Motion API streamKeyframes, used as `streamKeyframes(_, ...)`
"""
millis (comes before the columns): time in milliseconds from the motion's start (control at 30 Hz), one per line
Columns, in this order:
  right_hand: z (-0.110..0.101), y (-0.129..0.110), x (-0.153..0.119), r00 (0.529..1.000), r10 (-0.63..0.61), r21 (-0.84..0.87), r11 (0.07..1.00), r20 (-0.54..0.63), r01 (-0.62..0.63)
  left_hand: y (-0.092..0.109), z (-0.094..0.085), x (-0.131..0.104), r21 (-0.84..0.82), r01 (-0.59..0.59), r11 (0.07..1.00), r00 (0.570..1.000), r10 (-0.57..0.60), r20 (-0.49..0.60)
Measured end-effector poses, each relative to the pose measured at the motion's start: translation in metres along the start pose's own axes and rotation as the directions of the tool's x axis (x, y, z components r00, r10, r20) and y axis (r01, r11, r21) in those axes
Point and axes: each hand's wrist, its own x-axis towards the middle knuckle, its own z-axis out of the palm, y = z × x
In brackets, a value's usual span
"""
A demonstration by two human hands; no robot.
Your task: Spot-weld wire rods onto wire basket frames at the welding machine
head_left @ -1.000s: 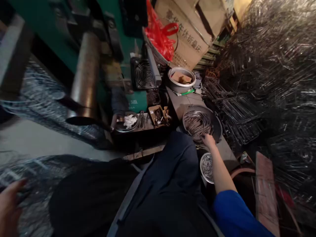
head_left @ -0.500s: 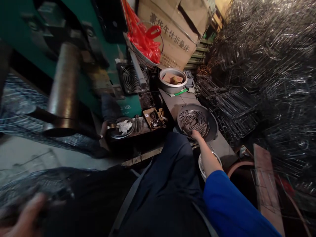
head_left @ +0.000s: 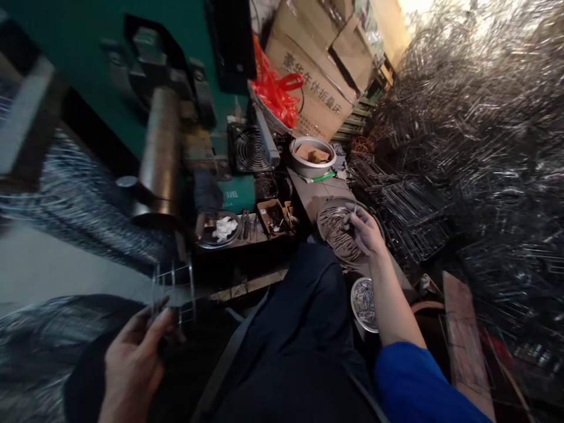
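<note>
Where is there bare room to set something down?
A strip of board between the pale basin and the wire-filled pan; also pale floor at far left, between wire piles. Crowded: the tool shelf and the wire heap on the right.

Open air is lying between left hand (head_left: 138,346) and right hand (head_left: 366,232), over the thighs (head_left: 308,329). Metal cylinder (head_left: 161,155) is jutting out ahead of the held wire frame (head_left: 173,275), blocking straight passage. Wire heap (head_left: 489,147) is walling off the right side; small bowl (head_left: 368,330) is sitting beside the right forearm (head_left: 393,296).
</note>
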Motion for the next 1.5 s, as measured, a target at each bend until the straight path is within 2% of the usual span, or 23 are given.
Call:
streamKeyframes(100,0.05,0.007,0.007,0.998,-0.008,-0.166,0.986,0.069,0.019,0.003,-0.001,-0.003,-0.125,0.039,0.991,0.999,-0.038,0.008)
streamKeyframes(200,0.09,0.024,0.006,0.989,-0.005,-0.279,0.959,0.147,0.046,0.007,-0.005,-0.008,-0.231,-0.02,0.973,0.999,0.03,0.039)
streamKeyframes(367,0.138,0.051,-0.018,0.97,0.063,-0.16,0.987,0.237,-0.025,0.009,-0.014,-0.01,-0.359,-0.041,0.932,0.997,0.064,0.053)
streamKeyframes(500,0.165,0.066,-0.038,0.969,0.081,-0.133,0.99,0.235,-0.051,0.008,-0.019,-0.01,-0.407,-0.028,0.913,0.997,0.056,0.057)
streamKeyframes(667,0.18,0.086,-0.041,0.984,0.024,-0.105,0.994,0.176,-0.006,0.01,-0.015,-0.013,-0.435,-0.018,0.9,0.995,0.057,0.078)
streamKeyframes(800,0.184,0.097,-0.036,0.979,0.0,-0.129,0.991,0.203,0.027,0.01,-0.008,-0.013,-0.434,-0.024,0.9,0.993,0.072,0.094)
streamKeyframes(1067,0.193,0.104,-0.033,0.973,-0.01,-0.115,0.993,0.23,0.037,0.007,0.009,-0.006,-0.421,-0.066,0.905,0.992,0.106,0.074)
streamKeyframes(1267,0.205,0.114,-0.019,0.971,-0.038,-0.087,0.994,0.237,0.06,0.012,0.025,0.004,-0.414,-0.105,0.904,0.991,0.13,0.032)
streamKeyframes(1500,0.213,0.117,-0.002,0.969,-0.073,-0.074,0.993,0.236,0.093,0.016,0.031,0.017,-0.439,-0.109,0.892,0.992,0.126,0.01)
